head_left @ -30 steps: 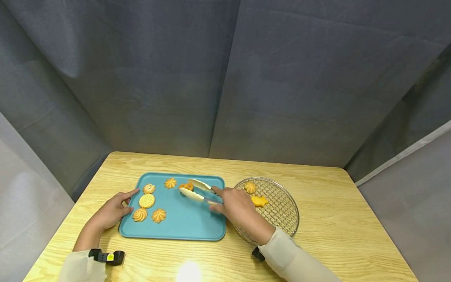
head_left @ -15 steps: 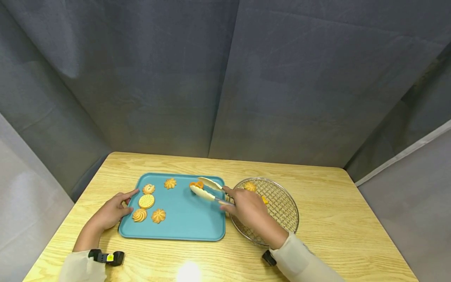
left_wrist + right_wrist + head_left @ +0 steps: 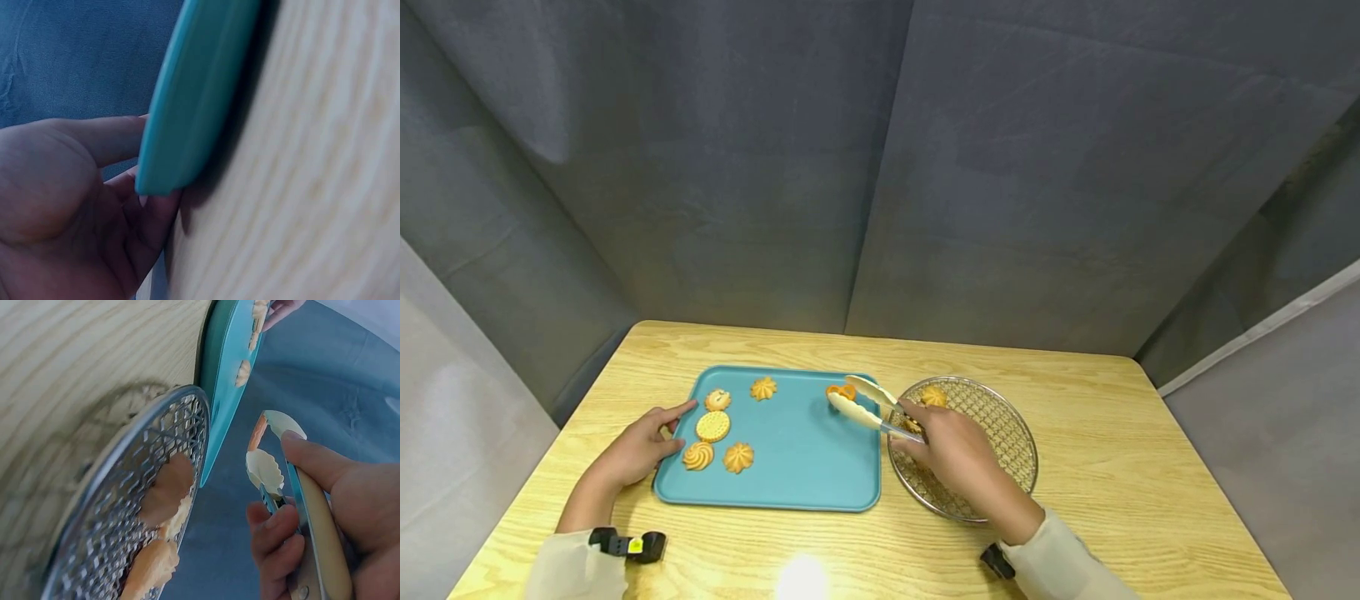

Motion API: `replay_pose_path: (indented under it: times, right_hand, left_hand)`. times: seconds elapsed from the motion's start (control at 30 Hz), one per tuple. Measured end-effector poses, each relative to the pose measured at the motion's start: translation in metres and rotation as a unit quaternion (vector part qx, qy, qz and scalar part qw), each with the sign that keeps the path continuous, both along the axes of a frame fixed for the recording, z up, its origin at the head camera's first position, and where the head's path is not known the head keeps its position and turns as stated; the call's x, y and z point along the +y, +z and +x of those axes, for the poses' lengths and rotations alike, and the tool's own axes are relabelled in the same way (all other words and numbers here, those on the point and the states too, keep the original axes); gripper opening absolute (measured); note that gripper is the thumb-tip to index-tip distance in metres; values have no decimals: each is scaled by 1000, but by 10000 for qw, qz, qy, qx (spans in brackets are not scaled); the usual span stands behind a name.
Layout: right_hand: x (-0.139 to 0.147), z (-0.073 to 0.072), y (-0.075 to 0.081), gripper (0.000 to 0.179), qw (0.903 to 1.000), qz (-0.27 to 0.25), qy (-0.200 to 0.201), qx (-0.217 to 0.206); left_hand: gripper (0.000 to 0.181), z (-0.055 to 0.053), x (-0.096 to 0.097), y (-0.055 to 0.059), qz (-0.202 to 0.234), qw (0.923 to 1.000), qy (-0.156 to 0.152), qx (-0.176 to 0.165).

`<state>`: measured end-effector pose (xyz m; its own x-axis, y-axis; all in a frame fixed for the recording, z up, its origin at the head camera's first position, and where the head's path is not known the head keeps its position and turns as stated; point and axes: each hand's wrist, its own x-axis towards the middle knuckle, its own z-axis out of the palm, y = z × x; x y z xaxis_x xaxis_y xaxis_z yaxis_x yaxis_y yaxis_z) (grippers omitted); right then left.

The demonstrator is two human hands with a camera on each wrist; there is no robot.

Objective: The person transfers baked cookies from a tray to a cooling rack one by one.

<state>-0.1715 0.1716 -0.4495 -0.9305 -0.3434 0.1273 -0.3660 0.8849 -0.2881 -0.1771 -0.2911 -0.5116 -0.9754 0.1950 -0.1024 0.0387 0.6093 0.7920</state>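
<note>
My right hand (image 3: 958, 450) holds a pair of tongs (image 3: 857, 412) with cream scalloped tips. An orange pretzel-shaped cookie (image 3: 833, 391) is pinched between the tips, raised above the right part of a teal tray (image 3: 805, 483). In the right wrist view, that cookie (image 3: 257, 432) stands edge-on in the tongs, clear of the tray and rack. At the tray's left end, my left hand (image 3: 636, 450) grips the rim; the left wrist view shows fingers (image 3: 156, 215) tucked under the tray edge (image 3: 181, 125). My right hand partly hides the round wire rack (image 3: 1000, 417).
Several cookies lie on the tray's left half, among them a round dotted cookie (image 3: 712, 426) and a swirled cookie (image 3: 698, 456). On the rack sits a ridged cookie (image 3: 933, 395), with a yellow-orange cookie (image 3: 150, 572) nearby. Grey curtains (image 3: 880, 167) surround the wooden table (image 3: 1112, 467).
My right hand, the tongs and the orange cookie have moved right across the tray, toward the wire rack. My left hand and the tray have stayed in place.
</note>
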Motion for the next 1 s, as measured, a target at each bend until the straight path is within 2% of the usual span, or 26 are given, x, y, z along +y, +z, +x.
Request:
replay_pose_path:
  times: [0.43, 1.0]
  right_hand:
    - [29, 7, -1, 66, 9997, -11, -141, 198]
    - [68, 12, -5, 69, 9992, -119, -363, 78]
  left_hand:
    - [63, 1, 0, 1, -62, 10000, 17, 12]
    - [62, 2, 1, 1, 71, 10000, -35, 50]
